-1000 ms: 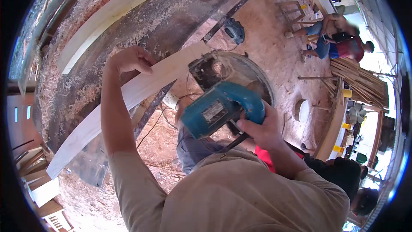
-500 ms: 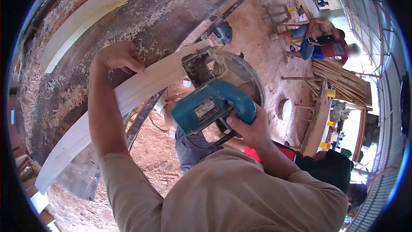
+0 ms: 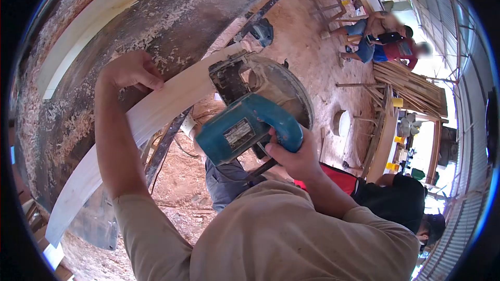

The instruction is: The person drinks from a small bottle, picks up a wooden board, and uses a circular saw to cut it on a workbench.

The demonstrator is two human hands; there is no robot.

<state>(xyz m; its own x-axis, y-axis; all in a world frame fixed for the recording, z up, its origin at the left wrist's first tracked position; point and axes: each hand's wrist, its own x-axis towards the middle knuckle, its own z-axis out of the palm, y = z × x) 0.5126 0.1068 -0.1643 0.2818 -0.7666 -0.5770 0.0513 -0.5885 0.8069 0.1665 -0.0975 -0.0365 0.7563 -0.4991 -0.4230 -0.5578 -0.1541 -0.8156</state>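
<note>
A teal circular saw (image 3: pixel 225 132) with a dusty blade guard rests its base plate on a curved pale wooden board (image 3: pixel 172 91). My right hand (image 3: pixel 298 153) is wrapped around the saw's rear handle. My left hand (image 3: pixel 131 73) lies at the board's far edge, left of the saw, fingers curled and thumb against the wood. The board curves down toward the lower left over a dark, sawdust-covered table (image 3: pixel 172 31). The blade itself is hidden by the guard and base.
Another curved board (image 3: pixel 99 18) lies farther back on the table. A dark blue tool (image 3: pixel 262 32) sits beyond the saw. Close to my right is a person in black and red (image 3: pixel 390 198); others sit by stacked planks (image 3: pixel 406 86). A white bucket (image 3: pixel 341 123) stands on the dusty floor.
The whole view has shifted, so saw, board and hands appear slightly farther left. Both hands keep the same hold, and the saw's place on the board looks nearly the same.
</note>
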